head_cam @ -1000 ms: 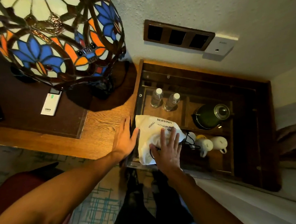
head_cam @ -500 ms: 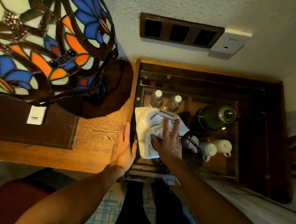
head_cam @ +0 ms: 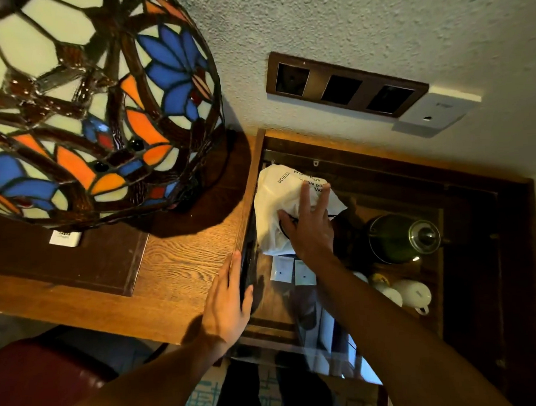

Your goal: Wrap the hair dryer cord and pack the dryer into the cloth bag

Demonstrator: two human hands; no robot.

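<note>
A white cloth bag (head_cam: 279, 199) with dark printed text lies bulging at the back left of a wooden compartment (head_cam: 477, 198) beside the desk. My right hand (head_cam: 308, 228) presses flat on the bag with its fingers spread. A loop of black cord (head_cam: 281, 230) shows by my thumb at the bag's mouth. The hair dryer itself is hidden; I cannot see it. My left hand (head_cam: 225, 301) rests flat on the desk's right edge, thumb over the dark side panel, holding nothing.
A stained-glass lamp (head_cam: 85, 119) looms over the wooden desk (head_cam: 177, 269) at left. In the compartment are a green kettle (head_cam: 399, 239), white cups (head_cam: 411, 293) and two sachets (head_cam: 292, 271). A socket panel (head_cam: 344, 87) is on the wall.
My right hand has pushed the bag toward the back of the compartment, where it now covers the two water bottles. Two sachets have come into view. My left hand stayed at the desk edge.
</note>
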